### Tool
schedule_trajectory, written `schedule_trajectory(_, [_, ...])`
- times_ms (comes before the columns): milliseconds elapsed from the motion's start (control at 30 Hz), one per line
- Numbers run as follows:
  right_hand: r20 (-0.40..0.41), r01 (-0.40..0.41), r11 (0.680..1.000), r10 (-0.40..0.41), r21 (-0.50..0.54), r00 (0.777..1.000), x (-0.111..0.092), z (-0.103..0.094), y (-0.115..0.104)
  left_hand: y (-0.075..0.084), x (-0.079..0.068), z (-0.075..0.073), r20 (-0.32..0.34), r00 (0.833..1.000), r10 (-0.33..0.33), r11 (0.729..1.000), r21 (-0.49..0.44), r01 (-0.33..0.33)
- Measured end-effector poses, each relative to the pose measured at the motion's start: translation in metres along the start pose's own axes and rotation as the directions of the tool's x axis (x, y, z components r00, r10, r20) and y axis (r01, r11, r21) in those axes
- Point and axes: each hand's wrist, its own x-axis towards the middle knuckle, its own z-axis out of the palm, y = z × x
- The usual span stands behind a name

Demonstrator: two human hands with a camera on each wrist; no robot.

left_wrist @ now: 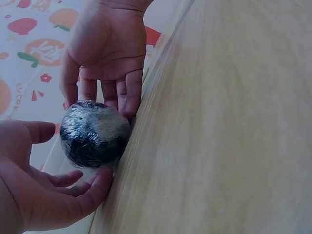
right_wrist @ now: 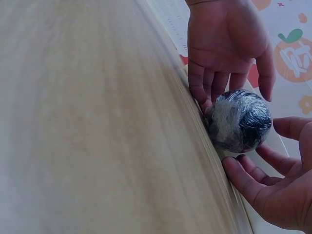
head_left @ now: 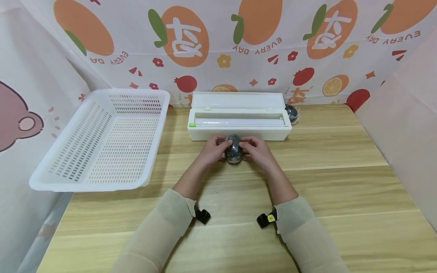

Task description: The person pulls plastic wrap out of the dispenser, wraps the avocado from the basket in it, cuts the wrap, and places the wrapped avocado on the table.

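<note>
A dark round object wrapped in clear film (head_left: 233, 149) rests on the wooden table, just in front of a white cling film box. My left hand (head_left: 214, 149) cups its left side, and my right hand (head_left: 257, 151) cups its right side. Both thumbs lie near its top, with the other fingers bent around its sides. In the left wrist view, a small gap shows between my left thumb and the shiny film-covered object (left_wrist: 95, 134). What lies under the film cannot be told. The cling film box (head_left: 239, 133) has its lid raised, showing a roll (head_left: 239, 121) inside.
A white perforated plastic basket (head_left: 145, 178) stands at the left, over the table's edge. Behind the box's right end sits another dark wrapped round object (head_left: 291, 113). A fruit-printed curtain (head_left: 218, 76) hangs along the back of the wooden table (head_left: 341, 151).
</note>
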Motion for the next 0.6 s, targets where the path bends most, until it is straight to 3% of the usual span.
schedule_trajectory(167, [-0.006,0.002,0.999,-0.002,-0.033,1.000,-0.003,-0.003,-0.004,0.005,-0.008,-0.006,0.021,1.000,0.018,0.985,0.173,-0.021])
schedule_trajectory(300, [-0.031,0.012,0.995,-0.015,-0.098,0.999,-0.006,-0.008,-0.006,0.015,-0.017,-0.015,0.031,0.999,0.030,0.933,0.358,-0.039])
schedule_trajectory(400, [-0.057,0.047,0.976,-0.060,-0.212,0.997,-0.008,-0.014,-0.008,0.026,-0.025,-0.021,-0.007,0.997,0.074,0.870,0.489,-0.061])
schedule_trajectory(467, [-0.079,0.090,0.944,-0.121,-0.317,0.990,-0.009,-0.018,-0.009,0.035,-0.028,-0.025,-0.059,0.989,0.139,0.816,0.572,-0.081])
schedule_trajectory(533, [-0.093,0.144,0.895,-0.201,-0.422,0.975,-0.011,-0.021,-0.013,0.044,-0.030,-0.029,-0.116,0.968,0.221,0.756,0.647,-0.095])
schedule_trajectory(600, [-0.096,0.213,0.827,-0.305,-0.520,0.948,-0.011,-0.024,-0.019,0.052,-0.029,-0.033,-0.157,0.936,0.314,0.705,0.700,-0.118])
